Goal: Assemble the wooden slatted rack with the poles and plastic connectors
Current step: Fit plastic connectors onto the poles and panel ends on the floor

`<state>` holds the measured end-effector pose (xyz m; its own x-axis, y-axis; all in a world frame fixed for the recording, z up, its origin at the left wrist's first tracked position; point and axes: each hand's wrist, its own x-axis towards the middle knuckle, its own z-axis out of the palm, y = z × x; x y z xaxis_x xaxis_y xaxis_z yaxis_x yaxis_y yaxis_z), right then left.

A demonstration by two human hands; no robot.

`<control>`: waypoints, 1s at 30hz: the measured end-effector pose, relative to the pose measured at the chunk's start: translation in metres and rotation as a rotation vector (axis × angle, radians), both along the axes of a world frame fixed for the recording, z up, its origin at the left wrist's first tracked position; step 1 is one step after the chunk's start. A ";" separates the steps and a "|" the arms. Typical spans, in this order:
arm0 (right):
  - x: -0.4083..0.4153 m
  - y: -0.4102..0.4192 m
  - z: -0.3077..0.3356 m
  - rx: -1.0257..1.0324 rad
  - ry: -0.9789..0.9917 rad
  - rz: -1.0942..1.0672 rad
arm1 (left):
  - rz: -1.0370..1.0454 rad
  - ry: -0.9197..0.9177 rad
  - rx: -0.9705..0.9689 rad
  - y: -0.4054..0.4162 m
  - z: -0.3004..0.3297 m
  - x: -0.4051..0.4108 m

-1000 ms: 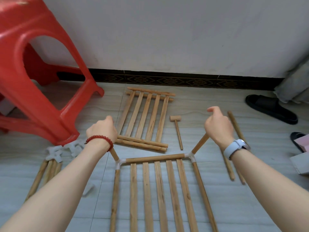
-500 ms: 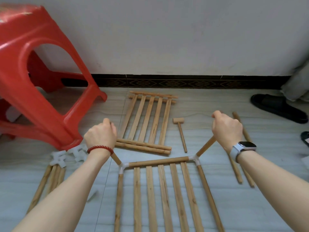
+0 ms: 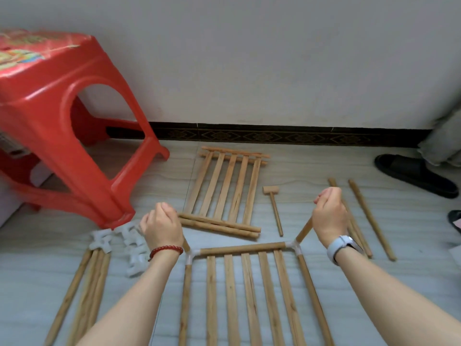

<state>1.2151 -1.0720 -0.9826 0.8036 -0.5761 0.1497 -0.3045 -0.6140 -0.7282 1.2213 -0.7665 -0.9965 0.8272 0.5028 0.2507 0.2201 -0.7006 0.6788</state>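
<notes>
Gripping two short poles that rise from the far corners of the slatted panel (image 3: 249,290), I keep both fists clenched around them. My left hand (image 3: 162,227) wraps the left pole (image 3: 185,244), which is mostly hidden under my fist, and my right hand (image 3: 329,216) wraps the right pole (image 3: 304,229). Each pole enters a white plastic connector: the left connector (image 3: 192,255) and the right connector (image 3: 294,245), joined by a cross pole (image 3: 242,248). The panel lies on the floor (image 3: 324,308) directly in front of me, near and centred. A second slatted panel (image 3: 224,191) lies just beyond it, with a small wooden mallet (image 3: 273,203) to its right. Two loose poles (image 3: 369,221) lie further right. To the left sit spare connectors (image 3: 129,243) and a bundle of poles (image 3: 84,290). A red stool (image 3: 62,126) stands far left, and a black slipper (image 3: 414,174) lies far right.
</notes>
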 end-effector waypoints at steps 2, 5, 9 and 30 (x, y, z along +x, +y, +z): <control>0.000 -0.004 0.000 -0.083 0.040 -0.022 | -0.051 0.004 0.019 -0.004 -0.001 0.003; -0.001 -0.004 0.008 -0.308 0.154 -0.026 | -0.105 0.086 0.071 -0.001 0.003 0.003; -0.001 0.014 0.022 -0.480 0.109 0.058 | -0.236 0.123 0.192 0.019 0.013 -0.005; -0.055 0.172 -0.164 -0.424 0.485 1.127 | -0.449 0.969 0.424 0.152 -0.152 -0.046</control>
